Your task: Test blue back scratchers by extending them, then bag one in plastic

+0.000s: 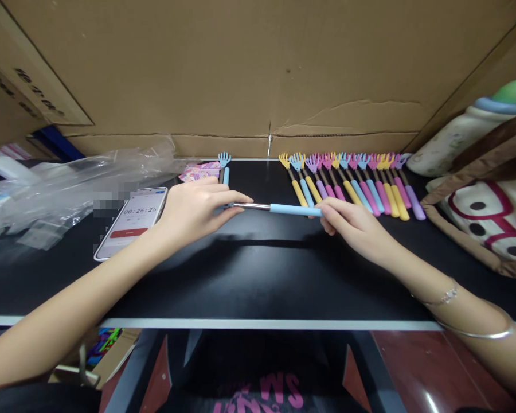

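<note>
Both my hands hold one telescopic back scratcher [284,209] level above the black table [258,275]. My left hand [195,206] pinches the metal shaft end; the claw head is hidden under its fingers. My right hand [348,221] grips the end of the light blue handle. Behind my left hand another blue scratcher [225,166] lies alone near the cardboard. At the back right, a row of several scratchers [352,180] with yellow, blue, pink and purple handles lies side by side.
A phone [133,221] showing a timer lies left of my left hand. Crumpled clear plastic bags [69,183] fill the far left. Pink packets [200,171] sit by the cardboard wall [258,74]. A bag and a bottle [477,189] stand at the right.
</note>
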`<action>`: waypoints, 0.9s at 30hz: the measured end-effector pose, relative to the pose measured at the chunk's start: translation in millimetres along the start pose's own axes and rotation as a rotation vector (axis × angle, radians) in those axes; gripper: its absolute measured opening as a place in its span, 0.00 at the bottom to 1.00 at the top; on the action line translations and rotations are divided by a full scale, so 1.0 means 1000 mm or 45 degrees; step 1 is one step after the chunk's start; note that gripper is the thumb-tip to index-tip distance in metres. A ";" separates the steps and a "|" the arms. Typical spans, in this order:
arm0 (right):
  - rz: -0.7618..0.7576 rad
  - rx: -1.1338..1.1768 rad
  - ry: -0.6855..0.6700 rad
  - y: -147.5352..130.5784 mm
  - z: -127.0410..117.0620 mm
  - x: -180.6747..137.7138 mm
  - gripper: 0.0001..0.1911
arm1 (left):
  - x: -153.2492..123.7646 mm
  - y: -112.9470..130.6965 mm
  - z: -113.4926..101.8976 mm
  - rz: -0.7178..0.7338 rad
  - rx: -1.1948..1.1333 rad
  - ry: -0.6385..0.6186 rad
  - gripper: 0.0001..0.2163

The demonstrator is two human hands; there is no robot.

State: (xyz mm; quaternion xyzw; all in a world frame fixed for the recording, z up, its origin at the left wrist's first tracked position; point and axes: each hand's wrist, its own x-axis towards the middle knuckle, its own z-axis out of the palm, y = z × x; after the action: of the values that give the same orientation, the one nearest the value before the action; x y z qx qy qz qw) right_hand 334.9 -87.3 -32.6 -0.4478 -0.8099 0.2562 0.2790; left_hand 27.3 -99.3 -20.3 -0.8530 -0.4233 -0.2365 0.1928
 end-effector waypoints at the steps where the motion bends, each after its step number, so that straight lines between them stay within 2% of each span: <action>1: -0.046 -0.118 0.034 -0.001 -0.001 0.000 0.19 | 0.000 0.000 0.001 -0.020 -0.012 -0.022 0.08; 4: -0.167 -0.327 0.114 -0.001 -0.003 -0.001 0.13 | 0.000 -0.001 0.003 -0.068 -0.041 -0.066 0.09; 8: -0.250 -0.355 0.153 -0.002 -0.002 -0.001 0.11 | 0.001 -0.001 0.001 -0.120 -0.086 -0.089 0.08; 16: -0.197 -0.141 0.048 -0.002 -0.006 -0.002 0.10 | -0.001 -0.001 0.000 -0.055 -0.084 0.006 0.08; 24: -0.105 0.067 0.013 -0.003 -0.003 -0.003 0.15 | 0.001 -0.003 -0.007 0.180 0.019 0.172 0.09; 27: -0.094 0.116 -0.007 -0.007 -0.003 -0.003 0.16 | 0.002 -0.003 -0.011 0.200 0.056 0.204 0.09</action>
State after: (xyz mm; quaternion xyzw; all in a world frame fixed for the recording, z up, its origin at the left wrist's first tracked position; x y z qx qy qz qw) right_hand 334.4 -92.7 -27.0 -0.4037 -0.8141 0.2837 0.3062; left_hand 23.8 -102.2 -9.9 -0.8576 -0.3433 -0.2786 0.2626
